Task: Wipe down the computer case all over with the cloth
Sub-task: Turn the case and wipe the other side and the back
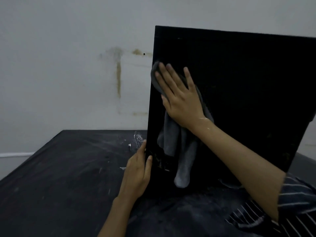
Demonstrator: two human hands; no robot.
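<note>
1. Pressing flat on the cloth (172, 139), the right hand (181, 98) lies high on the near face of the computer case (239, 93), fingers straight and slightly spread, forearm reaching in from the lower right.
2. The grey cloth sits under the palm, its loose end hanging down the panel.
3. The left hand (138, 171) clamps the case's left edge, thumb on the front (the other fingers are hidden behind).
4. The black case stands tilted on the dark table (68, 168), which bears white smears.
5. A stained wall (77, 65) rises behind; a striped sleeve (297, 194) shows at lower right.
</note>
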